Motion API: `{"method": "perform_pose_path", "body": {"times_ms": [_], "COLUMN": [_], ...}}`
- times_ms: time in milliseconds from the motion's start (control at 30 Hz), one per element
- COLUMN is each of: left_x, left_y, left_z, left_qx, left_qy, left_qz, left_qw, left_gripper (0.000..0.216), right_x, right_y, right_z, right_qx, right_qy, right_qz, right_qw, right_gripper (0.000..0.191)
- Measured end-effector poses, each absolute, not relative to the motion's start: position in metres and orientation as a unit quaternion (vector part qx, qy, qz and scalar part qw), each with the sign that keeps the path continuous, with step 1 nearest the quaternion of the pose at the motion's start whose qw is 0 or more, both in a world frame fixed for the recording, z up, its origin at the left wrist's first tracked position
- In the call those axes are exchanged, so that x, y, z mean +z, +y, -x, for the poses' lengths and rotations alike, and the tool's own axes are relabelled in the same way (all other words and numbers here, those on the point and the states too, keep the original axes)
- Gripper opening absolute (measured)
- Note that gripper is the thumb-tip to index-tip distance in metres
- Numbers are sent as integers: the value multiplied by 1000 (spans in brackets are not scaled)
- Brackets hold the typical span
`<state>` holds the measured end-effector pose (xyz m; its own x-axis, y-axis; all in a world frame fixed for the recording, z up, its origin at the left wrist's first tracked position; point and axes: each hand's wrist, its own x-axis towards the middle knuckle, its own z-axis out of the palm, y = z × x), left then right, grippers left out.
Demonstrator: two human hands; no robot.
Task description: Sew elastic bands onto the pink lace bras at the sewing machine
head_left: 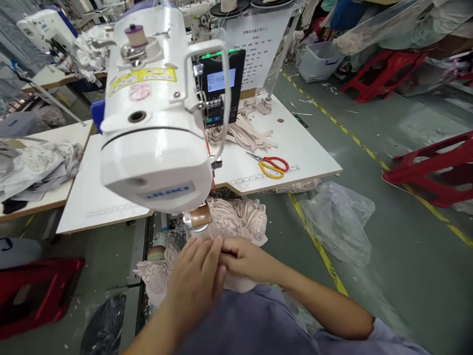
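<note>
A pale beige lace bra [240,219] lies in front of the sewing machine's narrow arm [199,217], and its fabric runs back under both my hands. My left hand [199,271] is closed over the fabric, fingers together and curved toward the other hand. Beside it, touching it, my right hand [249,259] pinches the same fabric, with its fingertips partly hidden. More lace [154,277] hangs to the left of my left hand. Above stands the white sewing machine [158,162]; its needle area is hidden behind the head.
Scissors [271,165] with red and yellow handles lie on the white tabletop [310,160], near beige strips [247,133]. A control screen [221,81] stands behind. Red stools [436,167] and a clear plastic bag [340,222] are on the floor to the right.
</note>
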<state>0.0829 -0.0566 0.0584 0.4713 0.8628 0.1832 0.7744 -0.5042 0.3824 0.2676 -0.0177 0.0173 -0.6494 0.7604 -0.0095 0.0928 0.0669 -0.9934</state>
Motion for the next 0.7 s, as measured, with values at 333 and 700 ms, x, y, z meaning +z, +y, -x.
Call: {"method": "perform_pose_path", "body": {"times_ms": [333, 700], "left_x": [16, 30], "left_y": [-35, -52], "left_z": [-68, -72], "left_qx": [239, 262], "left_qy": [517, 571], "left_qz": [-446, -577], "left_qw": [690, 521], "left_gripper": [41, 38], "right_x": [-18, -20], "right_y": [-12, -25], "right_z": [-262, -251], "right_qx": [145, 256], "right_qy": [-862, -790], "right_qz": [362, 418], "right_qw": [325, 369], "right_gripper": [19, 20]}}
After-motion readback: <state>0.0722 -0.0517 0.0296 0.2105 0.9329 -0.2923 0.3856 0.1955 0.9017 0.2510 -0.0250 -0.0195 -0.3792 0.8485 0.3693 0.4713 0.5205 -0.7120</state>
